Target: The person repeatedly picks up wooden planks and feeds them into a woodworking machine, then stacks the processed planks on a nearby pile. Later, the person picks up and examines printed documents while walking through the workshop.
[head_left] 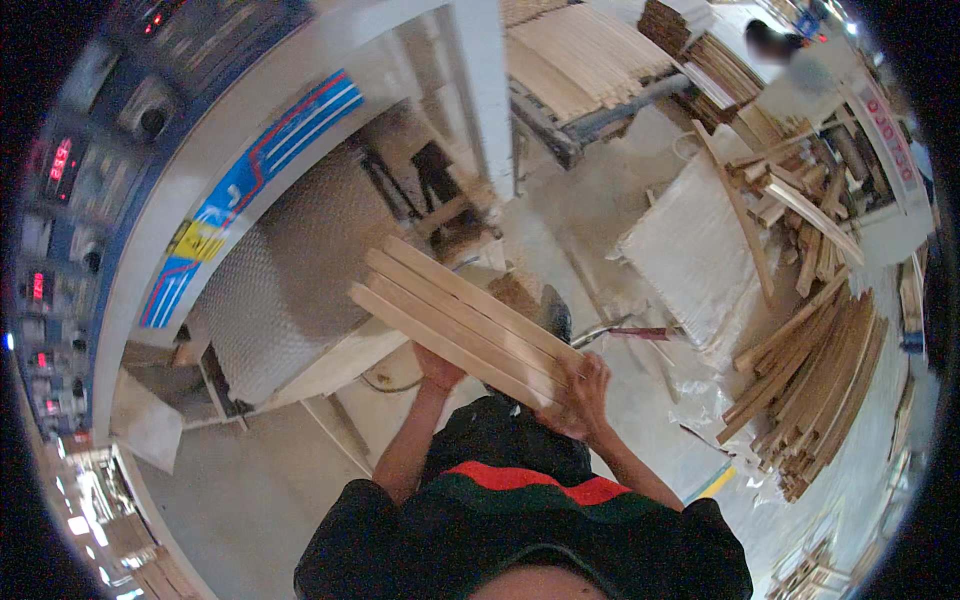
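Now | L hand under slats | R hand grip on end

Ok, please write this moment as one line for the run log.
left hand: under wooden slats | right hand: grips slats' near end | slats: bundle, off machine belt

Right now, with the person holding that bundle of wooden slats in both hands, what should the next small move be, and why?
Probably slide the left hand further along under the wooden slats. Both it and the right hand grip the near end, so most of the bundle juts unsupported toward the machine's textured belt and may tip.
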`<state>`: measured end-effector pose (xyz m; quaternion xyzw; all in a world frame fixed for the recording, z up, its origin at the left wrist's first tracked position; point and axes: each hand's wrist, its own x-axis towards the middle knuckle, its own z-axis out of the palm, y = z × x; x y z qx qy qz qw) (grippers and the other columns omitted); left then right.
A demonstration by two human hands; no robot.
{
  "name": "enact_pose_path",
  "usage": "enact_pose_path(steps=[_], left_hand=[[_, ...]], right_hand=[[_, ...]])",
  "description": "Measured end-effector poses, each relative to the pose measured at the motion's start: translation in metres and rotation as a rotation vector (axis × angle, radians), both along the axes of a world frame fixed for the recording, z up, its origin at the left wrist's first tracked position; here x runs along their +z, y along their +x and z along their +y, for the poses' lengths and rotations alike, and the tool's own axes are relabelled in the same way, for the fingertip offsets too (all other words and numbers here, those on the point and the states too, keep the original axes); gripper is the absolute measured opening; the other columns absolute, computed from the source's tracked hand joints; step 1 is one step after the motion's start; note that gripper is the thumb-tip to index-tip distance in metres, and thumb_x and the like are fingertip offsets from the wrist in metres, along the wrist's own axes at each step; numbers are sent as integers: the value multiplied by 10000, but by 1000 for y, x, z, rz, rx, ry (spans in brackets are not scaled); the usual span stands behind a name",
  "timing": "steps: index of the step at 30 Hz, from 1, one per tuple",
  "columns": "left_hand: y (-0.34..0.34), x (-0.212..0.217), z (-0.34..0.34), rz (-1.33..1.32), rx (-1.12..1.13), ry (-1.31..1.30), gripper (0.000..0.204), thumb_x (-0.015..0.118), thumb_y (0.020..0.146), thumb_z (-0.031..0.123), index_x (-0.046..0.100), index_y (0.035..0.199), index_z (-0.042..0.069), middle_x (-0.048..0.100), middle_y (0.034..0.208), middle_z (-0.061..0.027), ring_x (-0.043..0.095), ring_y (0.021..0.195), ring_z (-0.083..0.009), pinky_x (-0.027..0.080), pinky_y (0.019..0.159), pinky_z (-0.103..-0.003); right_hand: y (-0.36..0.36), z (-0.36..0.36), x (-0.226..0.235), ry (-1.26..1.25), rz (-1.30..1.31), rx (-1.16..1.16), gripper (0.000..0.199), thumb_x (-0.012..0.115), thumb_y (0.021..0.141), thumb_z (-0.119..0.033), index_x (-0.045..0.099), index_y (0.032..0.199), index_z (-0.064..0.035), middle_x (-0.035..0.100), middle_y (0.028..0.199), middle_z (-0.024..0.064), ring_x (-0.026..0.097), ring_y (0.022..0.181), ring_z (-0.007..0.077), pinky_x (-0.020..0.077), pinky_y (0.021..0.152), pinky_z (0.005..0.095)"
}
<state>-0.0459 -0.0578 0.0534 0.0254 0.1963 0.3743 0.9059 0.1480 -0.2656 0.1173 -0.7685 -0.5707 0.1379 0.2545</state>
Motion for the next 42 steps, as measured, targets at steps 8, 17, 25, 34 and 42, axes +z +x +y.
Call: enact_pose_path(steps=[8,17,25,34,42], left_hand=[[-75,43,55,550,444,400,669,343,887,582,364,1326,78,463,1294,-129,466,1155,-277,390,971,-430],[-121,18,19,-194,195,50,902,374,815,688,256,1373,-11,364,1378,-163,381,1241,-325,278,1056,-439],[-123,29,38,90,392,40,693,331,904,559,321,1345,25,436,1322,-120,436,1192,-281,344,1020,-387],[-124,26,64,188,471,76,508,260,964,419,381,1297,55,491,1246,-110,497,1116,-273,406,962,-404],[-121,36,88,289,572,104,346,364,959,313,426,1206,80,509,1185,-97,540,1051,-254,491,887,-401]], right_hand=[[-171,156,32,-59,58,-154,1096,774,509,-440,222,1392,-99,257,1237,376,232,1188,534,201,976,605],[-233,220,4,17,24,-290,1056,766,542,-392,211,1386,-80,277,1240,414,240,1194,551,190,969,632],[-263,263,37,-95,196,-306,1023,773,542,-341,238,1360,-38,363,1162,349,316,1131,504,239,968,570],[-240,274,-7,254,312,-186,846,705,692,-339,285,1351,-13,418,1159,333,440,1077,456,377,890,504],[-203,306,-51,317,771,29,442,591,836,-196,498,1225,-8,649,871,132,622,778,215,483,681,332]])
